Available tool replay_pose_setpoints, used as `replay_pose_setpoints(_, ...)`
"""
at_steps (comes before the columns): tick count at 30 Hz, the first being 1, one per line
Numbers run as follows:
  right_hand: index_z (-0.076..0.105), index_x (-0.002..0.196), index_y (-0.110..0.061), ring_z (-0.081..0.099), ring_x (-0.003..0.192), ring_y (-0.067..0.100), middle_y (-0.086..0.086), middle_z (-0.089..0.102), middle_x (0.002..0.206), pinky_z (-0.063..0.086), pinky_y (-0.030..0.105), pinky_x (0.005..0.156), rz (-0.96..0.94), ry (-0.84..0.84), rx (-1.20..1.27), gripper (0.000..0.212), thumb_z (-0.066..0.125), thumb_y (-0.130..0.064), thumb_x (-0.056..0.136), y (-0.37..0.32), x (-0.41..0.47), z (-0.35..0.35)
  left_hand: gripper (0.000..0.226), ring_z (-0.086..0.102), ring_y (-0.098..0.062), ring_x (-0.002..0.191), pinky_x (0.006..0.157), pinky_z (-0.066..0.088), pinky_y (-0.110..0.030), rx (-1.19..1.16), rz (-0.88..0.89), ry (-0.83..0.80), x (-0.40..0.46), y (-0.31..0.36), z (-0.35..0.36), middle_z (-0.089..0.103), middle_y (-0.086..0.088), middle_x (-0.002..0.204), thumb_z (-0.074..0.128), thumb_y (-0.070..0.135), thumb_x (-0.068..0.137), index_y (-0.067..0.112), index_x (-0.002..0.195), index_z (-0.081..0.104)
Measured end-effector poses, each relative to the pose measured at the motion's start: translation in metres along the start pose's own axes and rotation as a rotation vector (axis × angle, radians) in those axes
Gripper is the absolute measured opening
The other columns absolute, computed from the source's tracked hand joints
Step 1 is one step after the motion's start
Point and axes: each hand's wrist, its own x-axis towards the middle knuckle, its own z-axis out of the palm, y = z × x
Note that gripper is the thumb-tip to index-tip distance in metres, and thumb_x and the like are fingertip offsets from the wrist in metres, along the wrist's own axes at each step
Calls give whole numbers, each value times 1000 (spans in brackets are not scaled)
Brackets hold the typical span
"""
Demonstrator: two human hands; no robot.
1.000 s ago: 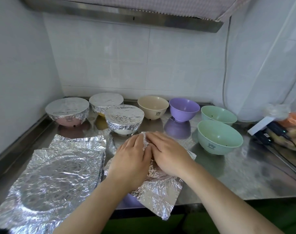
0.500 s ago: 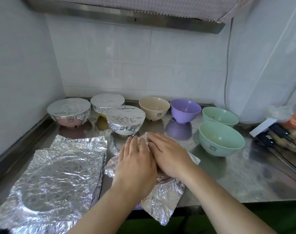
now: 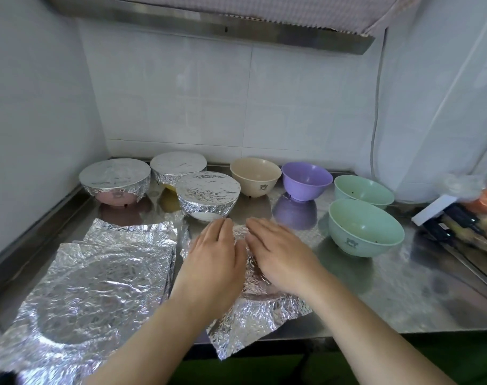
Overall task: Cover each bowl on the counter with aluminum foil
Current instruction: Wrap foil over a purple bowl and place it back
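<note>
Fingers (image 3: 222, 232) flat atop foil sheet (image 3: 253, 315)

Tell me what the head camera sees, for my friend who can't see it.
Left hand and right hand press a crinkled aluminium foil sheet flat on a steel counter. Behind stand three foil-covered bowls and four uncovered plastic bowls.

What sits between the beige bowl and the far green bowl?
Head view: the uncovered purple plastic bowl stands between the uncovered beige bowl and the far pale-green bowl, on the steel counter, apart from both.
</note>
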Motion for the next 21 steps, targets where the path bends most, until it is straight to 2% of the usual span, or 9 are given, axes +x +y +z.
replay_pose_setpoints(3,35,162,-21,25,157,10,-7,35,169,16,30,128,-23,28,-34,62,14,-47,110,1,1,11,61,22,-21,155,128,19,-39,-11,-48,3,-7,11,15,29,-6,165,21,46,108,12,158,27)
replay_pose_setpoints(7,29,165,-13,24,158,14,-1,31,171,19,31,128,18,18,-47,62,17,-38,110,4,-5,11,104,10,-30,157,128,12,-46,192,-6,-67,-4,0,28,18,-14,169,-40,52,87,13,163,19)
replay_pose_setpoints(8,29,165,-15,24,157,14,-2,30,171,21,32,127,37,6,-19,59,21,-37,111,4,-5,8,105,11,-30,157,128,12,-45,197,14,-86,-2,-3,26,19,-14,169,-40,54,87,14,163,21)
replay_pose_setpoints(10,33,163,-22,27,156,13,-8,31,171,25,36,127,60,-14,39,54,28,-37,112,6,-4,0,83,22,-24,155,127,18,-40,52,17,-64,2,-6,18,29,-7,166,-9,60,101,17,161,29)
replay_pose_setpoints(11,33,163,-27,25,157,11,-11,28,171,24,35,128,35,-16,47,53,29,-38,112,6,-3,-2,74,29,-21,152,126,22,-37,-8,24,-62,5,-10,15,35,-2,164,8,60,103,18,159,34)
replay_pose_setpoints(13,27,166,-33,16,159,5,-17,21,173,15,30,130,-42,-41,45,54,28,-37,113,5,0,-3,64,38,-17,147,123,31,-39,-54,69,-95,8,-15,9,43,4,158,22,61,106,22,154,38)
replay_pose_setpoints(15,30,166,-35,18,158,4,-19,24,172,13,25,129,-62,-39,87,52,28,-34,113,2,1,0,58,42,-17,142,119,35,-40,-49,91,-98,9,-18,7,45,5,154,25,58,108,23,151,39)
replay_pose_setpoints(18,39,161,-29,31,153,7,-15,38,165,24,27,125,-22,35,123,49,30,-32,113,-2,1,9,56,40,-23,143,121,31,-38,-7,25,-6,1,-5,13,44,-3,154,25,49,109,15,150,41)
replay_pose_setpoints(21,39,161,-21,33,151,11,-8,40,165,20,21,121,-24,69,57,49,29,-30,115,-6,-3,11,75,33,-25,150,125,24,-40,100,-46,17,-6,7,21,41,-9,159,0,52,105,11,153,40)
